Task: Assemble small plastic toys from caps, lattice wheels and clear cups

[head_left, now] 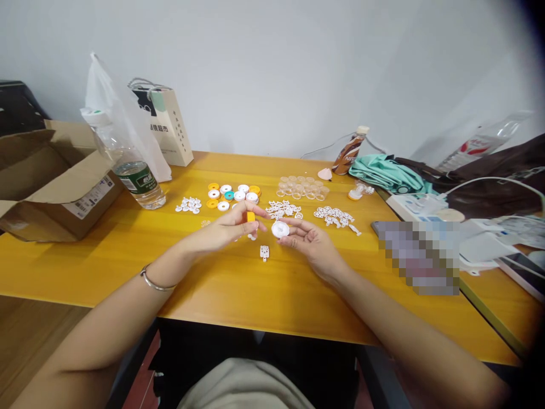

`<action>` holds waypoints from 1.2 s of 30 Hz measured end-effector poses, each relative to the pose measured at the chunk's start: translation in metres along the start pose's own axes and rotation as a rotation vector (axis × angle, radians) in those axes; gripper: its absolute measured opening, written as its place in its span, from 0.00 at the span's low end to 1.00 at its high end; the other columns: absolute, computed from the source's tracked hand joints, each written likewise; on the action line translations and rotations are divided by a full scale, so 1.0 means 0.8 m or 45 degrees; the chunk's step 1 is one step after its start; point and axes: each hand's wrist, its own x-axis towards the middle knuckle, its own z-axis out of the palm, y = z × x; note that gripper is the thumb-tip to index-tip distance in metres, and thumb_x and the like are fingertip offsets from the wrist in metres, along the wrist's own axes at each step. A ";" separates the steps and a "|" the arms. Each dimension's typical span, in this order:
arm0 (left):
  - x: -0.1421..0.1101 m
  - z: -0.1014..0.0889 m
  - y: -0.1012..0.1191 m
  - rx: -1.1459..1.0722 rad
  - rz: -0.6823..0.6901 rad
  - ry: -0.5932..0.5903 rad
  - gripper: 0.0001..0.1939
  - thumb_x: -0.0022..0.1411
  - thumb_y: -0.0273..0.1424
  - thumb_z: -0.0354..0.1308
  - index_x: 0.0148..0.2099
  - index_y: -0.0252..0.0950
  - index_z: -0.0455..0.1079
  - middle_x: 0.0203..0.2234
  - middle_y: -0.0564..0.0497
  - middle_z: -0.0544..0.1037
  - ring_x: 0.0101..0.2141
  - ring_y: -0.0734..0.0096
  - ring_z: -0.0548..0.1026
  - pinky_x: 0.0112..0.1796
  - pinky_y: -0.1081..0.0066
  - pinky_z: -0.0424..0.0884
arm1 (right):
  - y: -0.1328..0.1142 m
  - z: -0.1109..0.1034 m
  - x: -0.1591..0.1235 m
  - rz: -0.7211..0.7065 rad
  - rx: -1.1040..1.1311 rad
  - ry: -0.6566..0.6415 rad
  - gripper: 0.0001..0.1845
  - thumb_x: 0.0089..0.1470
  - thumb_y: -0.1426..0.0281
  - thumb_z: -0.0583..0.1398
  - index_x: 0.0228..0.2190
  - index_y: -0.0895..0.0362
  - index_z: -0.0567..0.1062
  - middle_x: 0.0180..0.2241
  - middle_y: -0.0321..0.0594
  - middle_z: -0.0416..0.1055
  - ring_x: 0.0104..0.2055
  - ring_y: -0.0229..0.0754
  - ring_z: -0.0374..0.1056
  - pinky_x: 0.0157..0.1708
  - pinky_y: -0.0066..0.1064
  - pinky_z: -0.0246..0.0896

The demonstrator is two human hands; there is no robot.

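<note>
The fingers of the left hand (227,225) partly cover the small yellow piece (251,217) it pinches; a white bit below is hard to make out. The right hand (313,245) grips a round white disc (280,229) by its edge, above the table (221,292). Pixel squares mask a flat thing (419,258) at right. A flat, openwork white tag (264,253) lies nearest the person; beyond the hands sit ring-shaped lids (229,195) and clear plastic cups (303,187). A cardboard box (55,187) is cut off at left.

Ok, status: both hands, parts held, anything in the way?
Left hand pinching small orange piece. Right hand holding round white disc. Flat white openwork piece on yellow wooden table, nearside of hands, seemingly not blocking.
</note>
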 end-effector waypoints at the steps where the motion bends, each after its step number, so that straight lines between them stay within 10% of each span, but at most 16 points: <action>1: 0.001 0.000 0.001 -0.127 0.014 0.024 0.12 0.61 0.31 0.51 0.48 0.37 0.62 0.46 0.47 0.66 0.44 0.71 0.68 0.43 0.70 0.65 | 0.000 0.000 0.000 -0.016 0.001 0.028 0.20 0.41 0.71 0.65 0.40 0.53 0.72 0.31 0.34 0.74 0.33 0.36 0.70 0.44 0.35 0.62; 11: 0.014 0.010 -0.006 -0.712 -0.124 0.208 0.20 0.62 0.38 0.50 0.53 0.33 0.61 0.42 0.42 0.73 0.44 0.67 0.72 0.43 0.72 0.67 | -0.005 0.003 -0.003 -0.123 0.027 0.140 0.20 0.40 0.70 0.66 0.39 0.53 0.72 0.33 0.35 0.74 0.34 0.36 0.70 0.44 0.35 0.64; 36: 0.000 0.042 -0.011 0.844 0.221 0.314 0.19 0.54 0.37 0.60 0.48 0.37 0.69 0.33 0.48 0.72 0.33 0.72 0.70 0.37 0.68 0.70 | 0.025 0.021 -0.009 -0.261 -0.144 0.099 0.16 0.41 0.66 0.66 0.33 0.54 0.67 0.30 0.35 0.70 0.32 0.35 0.67 0.36 0.31 0.64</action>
